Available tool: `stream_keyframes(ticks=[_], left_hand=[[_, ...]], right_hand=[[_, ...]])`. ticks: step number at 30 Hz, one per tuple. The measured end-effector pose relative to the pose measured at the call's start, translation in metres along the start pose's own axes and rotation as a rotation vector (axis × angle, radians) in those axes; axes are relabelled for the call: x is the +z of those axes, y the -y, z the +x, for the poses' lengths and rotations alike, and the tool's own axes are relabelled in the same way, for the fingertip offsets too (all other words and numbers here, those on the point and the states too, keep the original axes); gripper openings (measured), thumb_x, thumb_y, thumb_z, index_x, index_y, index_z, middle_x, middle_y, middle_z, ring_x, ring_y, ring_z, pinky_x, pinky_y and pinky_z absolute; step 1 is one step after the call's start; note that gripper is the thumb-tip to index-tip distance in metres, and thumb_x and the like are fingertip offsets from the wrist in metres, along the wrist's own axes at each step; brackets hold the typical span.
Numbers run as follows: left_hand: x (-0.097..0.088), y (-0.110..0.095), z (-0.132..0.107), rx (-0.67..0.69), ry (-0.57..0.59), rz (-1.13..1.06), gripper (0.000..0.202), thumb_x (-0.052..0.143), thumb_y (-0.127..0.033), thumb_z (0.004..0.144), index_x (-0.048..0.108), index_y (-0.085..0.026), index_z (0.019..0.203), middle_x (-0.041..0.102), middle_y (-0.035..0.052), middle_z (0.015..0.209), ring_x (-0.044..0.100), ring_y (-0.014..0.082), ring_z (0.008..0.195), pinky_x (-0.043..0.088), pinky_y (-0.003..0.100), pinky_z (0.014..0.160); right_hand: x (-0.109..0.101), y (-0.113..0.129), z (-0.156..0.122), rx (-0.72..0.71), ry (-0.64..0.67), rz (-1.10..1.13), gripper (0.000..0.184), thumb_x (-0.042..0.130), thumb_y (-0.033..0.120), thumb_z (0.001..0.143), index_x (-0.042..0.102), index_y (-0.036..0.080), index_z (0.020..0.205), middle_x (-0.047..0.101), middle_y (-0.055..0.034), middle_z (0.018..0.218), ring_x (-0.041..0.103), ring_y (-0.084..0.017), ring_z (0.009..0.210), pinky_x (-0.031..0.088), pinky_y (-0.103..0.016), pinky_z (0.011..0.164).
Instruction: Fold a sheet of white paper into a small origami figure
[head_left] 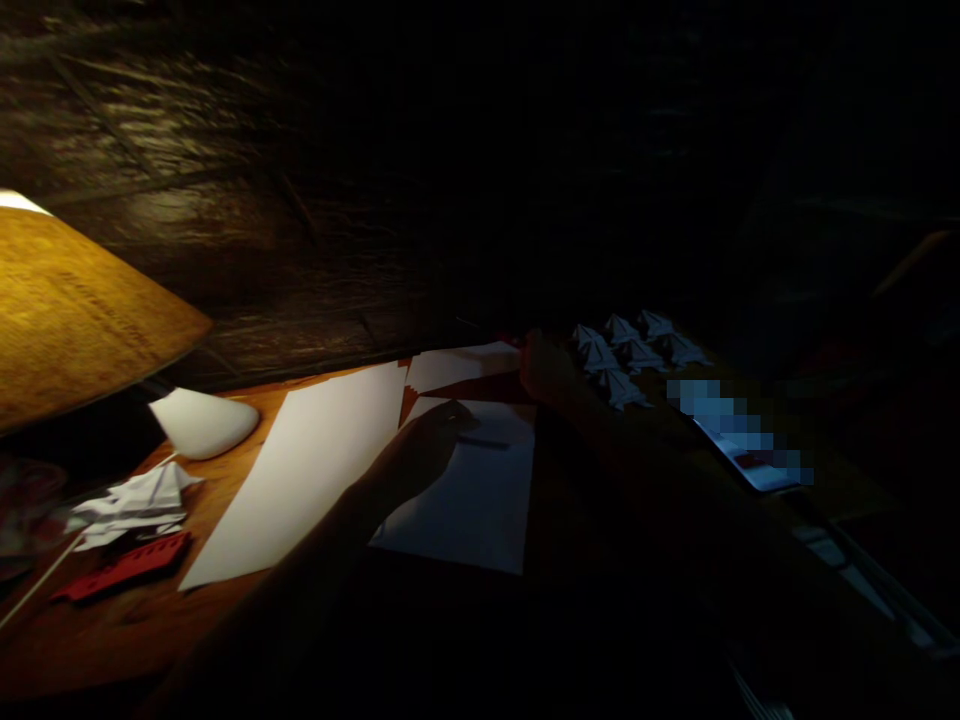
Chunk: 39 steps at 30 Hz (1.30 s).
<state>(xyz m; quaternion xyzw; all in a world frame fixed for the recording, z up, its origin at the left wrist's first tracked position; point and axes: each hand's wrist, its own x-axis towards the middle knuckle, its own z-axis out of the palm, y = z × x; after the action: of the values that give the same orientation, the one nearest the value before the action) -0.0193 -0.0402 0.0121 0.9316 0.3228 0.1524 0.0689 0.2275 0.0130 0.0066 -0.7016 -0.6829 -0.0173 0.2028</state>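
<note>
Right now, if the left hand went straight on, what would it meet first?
Likely the right hand, just beyond the sheet that the left hand rests on; the dark makes depth unsure.

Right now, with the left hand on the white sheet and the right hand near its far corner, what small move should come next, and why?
Probably lift the far corner with the right hand and fold it toward the body: the left hand rests on the white sheet, and folded paper figures beside the right hand suggest folding. Dim light hides the grip.
</note>
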Motion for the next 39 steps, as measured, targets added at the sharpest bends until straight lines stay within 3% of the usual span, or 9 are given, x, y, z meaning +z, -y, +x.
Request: stream_keyframes(ticks=[5,10,15,20,23,24,31,35,39], left_hand=[[0.01,0.0,0.002,0.003,-0.024,0.036,0.061,0.043,0.002,0.078,0.067,-0.022,0.129,0.061,0.008,0.138,0.058,0.0222,0.129,0.049,0.045,0.113],[0.018,0.0,0.003,0.043,-0.002,0.069,0.055,0.042,-0.004,0.09,0.059,-0.021,0.14,0.055,0.0099,0.149,0.051,0.0248,0.138,0.044,0.05,0.117],[0.021,0.0,0.003,0.001,-0.012,0.088,0.046,0.048,-0.01,0.094,0.061,-0.02,0.137,0.056,0.0123,0.148,0.053,0.0275,0.137,0.045,0.052,0.115],[0.023,0.004,0.007,-0.023,-0.004,0.013,0.051,0.047,-0.005,0.092,0.063,-0.025,0.136,0.057,0.0059,0.149,0.057,0.0251,0.133,0.046,0.048,0.115],[0.027,0.008,0.009,-0.008,-0.025,-0.013,0.052,0.048,-0.006,0.093,0.06,-0.024,0.14,0.056,0.0066,0.15,0.056,0.0244,0.134,0.045,0.048,0.115],[0.028,0.009,0.009,0.0,-0.033,-0.02,0.049,0.047,-0.008,0.095,0.06,-0.024,0.14,0.056,0.0067,0.15,0.056,0.0235,0.135,0.045,0.048,0.115],[0.024,0.005,0.007,0.032,-0.031,-0.036,0.047,0.042,-0.011,0.101,0.057,-0.027,0.142,0.054,0.0055,0.152,0.05,0.0212,0.141,0.042,0.047,0.117],[0.019,-0.002,0.004,0.074,0.025,0.011,0.05,0.043,-0.014,0.102,0.051,-0.033,0.148,0.047,0.0034,0.159,0.039,0.022,0.149,0.032,0.053,0.122],[0.016,-0.008,0.001,0.154,0.118,-0.002,0.058,0.056,-0.034,0.101,0.038,-0.035,0.156,0.035,0.0052,0.165,0.027,0.0266,0.155,0.023,0.057,0.125]], right_hand=[[-0.027,-0.003,-0.004,0.123,-0.1,0.176,0.04,0.037,0.047,0.106,0.056,0.015,0.121,0.074,-0.0154,0.105,0.069,-0.027,0.093,0.044,-0.031,0.074],[-0.076,-0.018,-0.03,-0.023,-0.115,0.303,0.042,0.039,0.047,0.105,0.071,0.019,0.11,0.075,-0.0107,0.099,0.068,-0.022,0.09,0.042,-0.028,0.071],[-0.103,-0.056,-0.108,0.043,-0.167,0.31,0.043,0.04,0.047,0.104,0.073,0.021,0.105,0.073,-0.0092,0.086,0.066,-0.022,0.074,0.045,-0.031,0.063],[-0.105,-0.079,-0.201,-0.019,-0.134,0.121,0.027,0.06,0.042,0.098,0.066,0.031,0.122,0.068,-0.0096,0.12,0.066,-0.025,0.103,0.058,-0.038,0.079],[-0.101,-0.079,-0.228,-0.069,-0.092,0.077,0.028,0.065,0.039,0.096,0.065,0.032,0.123,0.064,-0.0086,0.131,0.062,-0.025,0.114,0.059,-0.041,0.087],[-0.099,-0.078,-0.231,-0.082,-0.084,0.062,0.028,0.069,0.04,0.093,0.065,0.038,0.121,0.065,-0.0074,0.129,0.061,-0.027,0.117,0.06,-0.041,0.083],[-0.077,-0.068,-0.209,-0.172,-0.068,-0.027,0.03,0.065,0.039,0.097,0.064,0.028,0.125,0.063,-0.009,0.131,0.063,-0.025,0.113,0.058,-0.043,0.089],[-0.066,-0.064,-0.196,-0.172,-0.072,-0.06,0.031,0.063,0.039,0.098,0.064,0.026,0.126,0.063,-0.0095,0.132,0.064,-0.023,0.112,0.058,-0.042,0.091],[-0.061,-0.065,-0.188,-0.153,-0.072,-0.081,0.031,0.062,0.04,0.098,0.064,0.026,0.126,0.062,-0.0096,0.132,0.064,-0.023,0.112,0.058,-0.042,0.091]])
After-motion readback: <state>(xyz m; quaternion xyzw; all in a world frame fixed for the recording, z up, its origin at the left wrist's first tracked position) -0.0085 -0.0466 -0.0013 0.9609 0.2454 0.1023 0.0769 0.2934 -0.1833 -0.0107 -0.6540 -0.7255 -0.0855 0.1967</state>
